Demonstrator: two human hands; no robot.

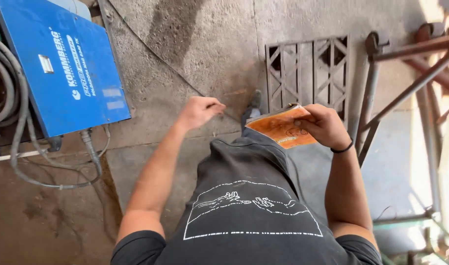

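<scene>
While my right hand (325,125) is clamped on the orange pad (282,127), held flat at waist height over the floor (195,44), its long axis runs toward my left hand (201,111), which hangs just beside it, loosely curled on nothing I can see.

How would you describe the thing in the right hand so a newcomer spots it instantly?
Start at the rusty metal grate lying on the concrete floor. Just below it, the right hand grips a small orange booklet. It is the only bright orange, flat paper item among grey concrete and rusty steel.
</scene>
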